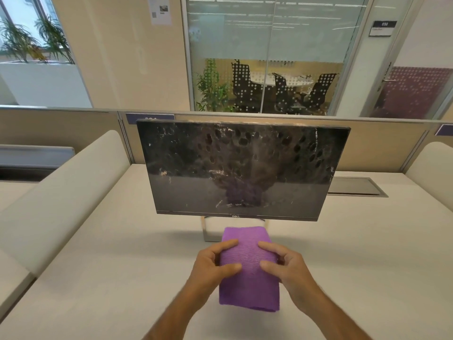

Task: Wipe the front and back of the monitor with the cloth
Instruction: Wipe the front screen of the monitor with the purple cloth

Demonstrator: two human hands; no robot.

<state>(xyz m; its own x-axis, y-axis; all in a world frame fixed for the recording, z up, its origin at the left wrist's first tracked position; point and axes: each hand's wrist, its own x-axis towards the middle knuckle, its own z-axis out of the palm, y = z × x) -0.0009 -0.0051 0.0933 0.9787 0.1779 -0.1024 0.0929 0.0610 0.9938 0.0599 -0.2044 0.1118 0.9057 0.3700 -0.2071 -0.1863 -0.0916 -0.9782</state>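
A black Dell monitor (241,168) stands on a silver stand in the middle of the white desk, screen facing me and covered in smudges and fingerprints. A folded purple cloth (248,268) is held just in front of the monitor's base. My left hand (212,266) grips the cloth's left edge, thumb and index finger on top. My right hand (285,265) grips its right edge the same way. Both hands are below the screen and apart from it.
The white desk (122,253) stretches around the monitor, with padded cream dividers at the left (63,192) and right (431,168). A grey cable hatch (355,187) lies behind the monitor to the right. A low partition and glass-walled meeting room lie beyond.
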